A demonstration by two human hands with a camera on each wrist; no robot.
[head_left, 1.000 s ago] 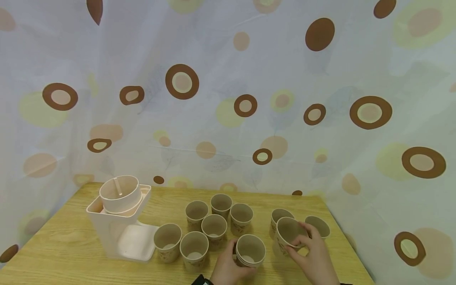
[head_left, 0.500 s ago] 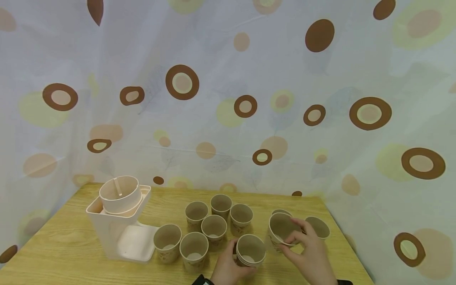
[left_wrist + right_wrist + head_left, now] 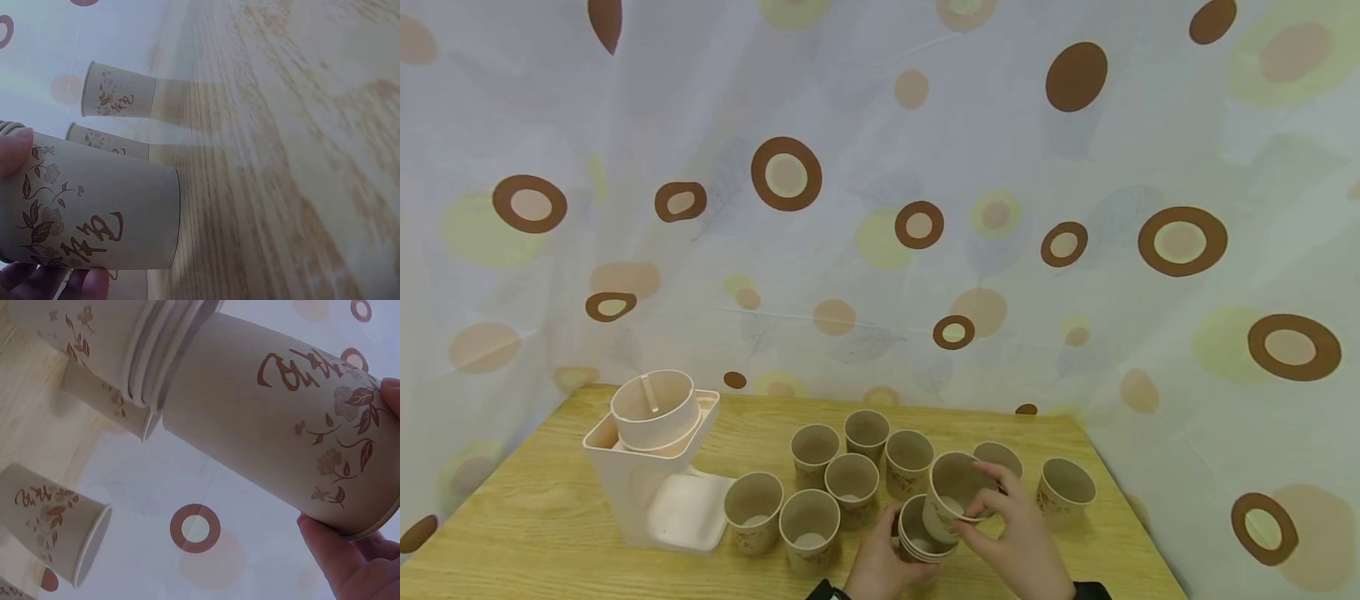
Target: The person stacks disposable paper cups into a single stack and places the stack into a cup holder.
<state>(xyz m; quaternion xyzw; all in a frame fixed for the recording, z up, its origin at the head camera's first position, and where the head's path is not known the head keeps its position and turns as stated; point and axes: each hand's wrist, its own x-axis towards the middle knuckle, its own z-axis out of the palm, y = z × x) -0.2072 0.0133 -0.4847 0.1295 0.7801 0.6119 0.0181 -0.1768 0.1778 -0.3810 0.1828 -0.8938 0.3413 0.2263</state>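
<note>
Near the table's front edge, my left hand (image 3: 883, 560) grips a short stack of nested paper cups (image 3: 119, 206), whose several rims show together. My right hand (image 3: 1018, 533) pinches a single paper cup (image 3: 275, 431) by its rim, thumb on one side and fingers on the other. That cup is tilted, its base at the mouth of the stack; how far inside it sits is partly hidden in the head view. Brown flowers and lettering decorate the cups' pale sides. Close beyond my right hand stand two more paper cups, one behind it (image 3: 997, 457) and another (image 3: 1066, 490) farther right.
Several upright paper cups (image 3: 852, 479) stand grouped left of the stack, one (image 3: 808, 525) close by my left hand. A white appliance-like stand with a round container (image 3: 655, 412) occupies the table's left side. A patterned sheet (image 3: 850, 275) hangs behind the wooden table (image 3: 535, 517).
My right hand has carried its cup leftward, from near the right-hand cups to above the stack. My left hand and the stack have stayed in place.
</note>
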